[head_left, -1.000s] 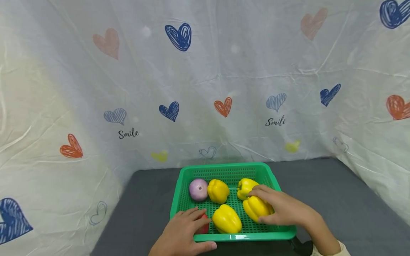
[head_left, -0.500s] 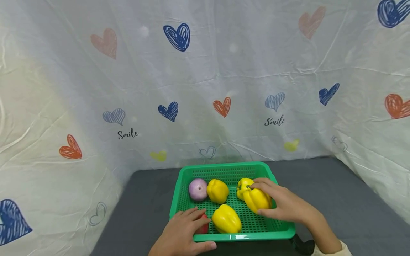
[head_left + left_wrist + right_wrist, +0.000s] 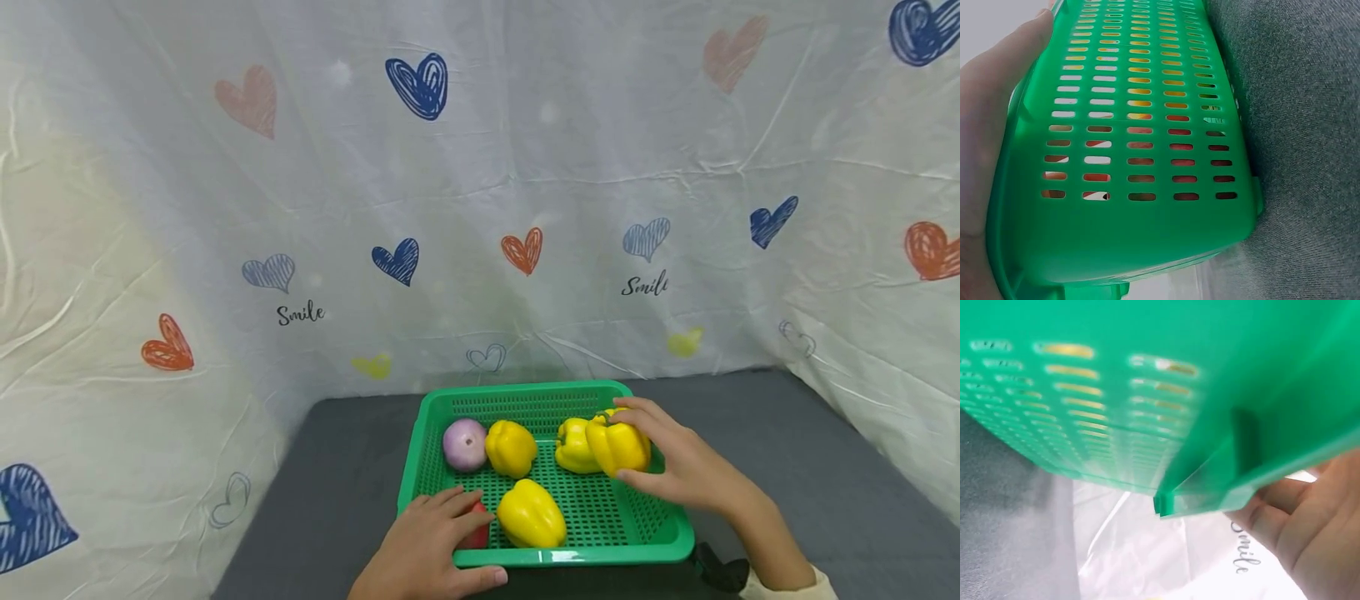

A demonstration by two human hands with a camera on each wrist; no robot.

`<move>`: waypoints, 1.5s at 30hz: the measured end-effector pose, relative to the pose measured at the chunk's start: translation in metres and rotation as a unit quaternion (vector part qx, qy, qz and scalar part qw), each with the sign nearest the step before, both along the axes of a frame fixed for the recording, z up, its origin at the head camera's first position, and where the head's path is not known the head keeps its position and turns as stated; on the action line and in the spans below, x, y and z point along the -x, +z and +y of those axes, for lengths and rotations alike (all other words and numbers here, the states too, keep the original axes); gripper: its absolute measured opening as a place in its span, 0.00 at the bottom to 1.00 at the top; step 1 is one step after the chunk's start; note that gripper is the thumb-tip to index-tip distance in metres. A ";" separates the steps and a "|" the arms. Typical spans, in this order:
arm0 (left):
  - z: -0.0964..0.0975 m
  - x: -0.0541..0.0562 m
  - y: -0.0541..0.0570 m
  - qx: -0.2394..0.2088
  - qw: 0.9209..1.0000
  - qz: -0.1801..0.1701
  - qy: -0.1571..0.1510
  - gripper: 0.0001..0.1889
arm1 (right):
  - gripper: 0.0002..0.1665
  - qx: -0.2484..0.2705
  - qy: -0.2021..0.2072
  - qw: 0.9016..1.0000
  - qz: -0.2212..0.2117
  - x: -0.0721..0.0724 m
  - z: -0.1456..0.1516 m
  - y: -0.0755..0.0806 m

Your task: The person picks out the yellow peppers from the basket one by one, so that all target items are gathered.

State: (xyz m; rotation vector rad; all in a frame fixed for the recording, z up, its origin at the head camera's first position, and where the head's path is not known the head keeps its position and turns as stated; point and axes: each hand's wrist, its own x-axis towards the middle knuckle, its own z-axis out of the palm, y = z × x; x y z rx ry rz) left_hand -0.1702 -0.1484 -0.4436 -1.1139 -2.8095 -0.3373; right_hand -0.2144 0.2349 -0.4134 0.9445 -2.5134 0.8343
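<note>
My right hand holds a yellow bell pepper at the right side of the green basket, thumb at its lower side and fingers over its top. It overlaps another yellow bell pepper. At the basket's front left corner my left hand grips the rim, with fingers reaching inside and the thumb outside. Those fingers partly cover a red round thing. In the left wrist view the thumb lies along the rim. The right wrist view shows the right hand beyond the basket wall; its pepper is mostly hidden there.
A purple onion sits at the basket's back left beside a yellow bell pepper. Another yellow bell pepper lies near the front wall. The basket stands on a dark grey cloth, with a heart-printed curtain behind.
My right hand has moved the yellow bell pepper back and to the right, turning it more upright, up beside the other pepper. The left hand has stayed in place.
</note>
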 end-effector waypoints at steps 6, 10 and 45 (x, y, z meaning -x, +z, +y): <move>0.001 0.002 0.000 -0.002 1.000 -0.002 -0.002 0.34 | 0.35 0.016 -0.008 0.999 0.034 0.004 0.005 0.000; 0.001 0.001 0.001 -0.002 1.000 -0.004 0.001 0.34 | 0.35 0.022 -0.015 0.999 0.044 0.007 0.008 -0.001; 0.001 0.000 -0.001 0.005 1.000 -0.015 0.007 0.34 | 0.42 0.072 -0.052 0.995 0.044 0.013 0.043 -0.002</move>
